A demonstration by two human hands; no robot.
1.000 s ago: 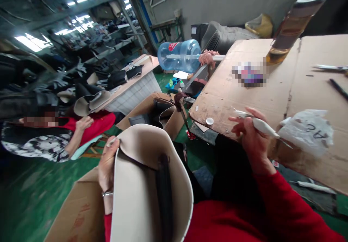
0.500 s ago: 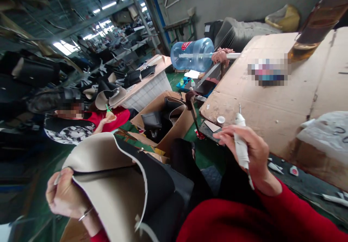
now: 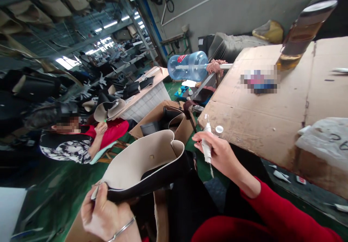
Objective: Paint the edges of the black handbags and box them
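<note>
My left hand (image 3: 104,213) is closed on the near end of a curved leather piece (image 3: 144,162), cream inside and black outside, held out flat over my lap. My right hand (image 3: 220,153) grips a small white tube-like tool (image 3: 207,146), its tip pointing up, right beside the far end of the leather piece. A small white cap (image 3: 219,129) lies on the cardboard-covered table (image 3: 261,115) just beyond my right hand.
A cardboard box (image 3: 163,120) with leather pieces stands on the green floor ahead. A seated person (image 3: 81,140) works at the left. A blue water jug (image 3: 187,65), a tall bottle (image 3: 301,32) and a plastic bag (image 3: 324,140) sit around the table.
My left hand has dropped and swung the leather piece from upright to lying flat. My right hand has moved left off the table toward the leather, turning the white tool tip upward.
</note>
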